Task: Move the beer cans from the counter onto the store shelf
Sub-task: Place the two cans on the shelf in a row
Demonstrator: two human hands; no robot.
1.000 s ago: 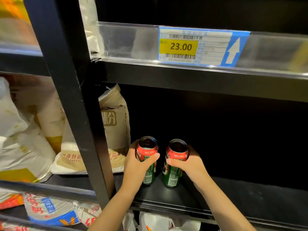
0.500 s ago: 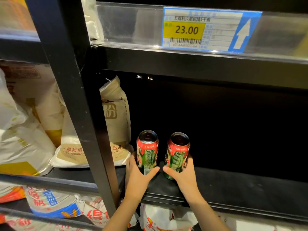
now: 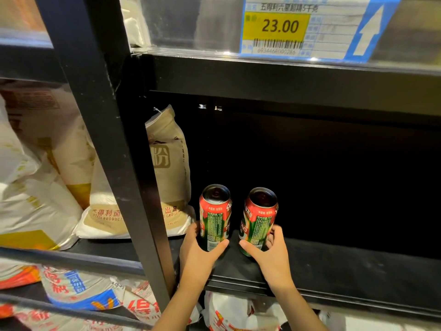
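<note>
Two hands, two cans, one each. The left hand [image 3: 198, 253] has its grip low on the left can [image 3: 214, 217], thumb hooked across the front near the base and fingers curled round the far left side. The right hand [image 3: 272, 255] does the mirror of that on the right can [image 3: 259, 220], thumb across the front, fingertips showing at the can's right edge. Both cans are red up top with green labels, upright, standing on the black shelf [image 3: 346, 266] near its front edge, just beside each other with a small dark gap between them.

Left of the cans, a tan flour sack [image 3: 170, 163] stands behind the black upright post [image 3: 112, 144], with more pale sacks [image 3: 35, 187] further left. Above, the next shelf's clear rail carries a price tag [image 3: 281, 27] reading 23.00 with a white arrow pointing up. Below the can shelf there are bags with red and blue print [image 3: 78, 290]. To the right of the cans the shelf goes dark and I can't make anything out.
</note>
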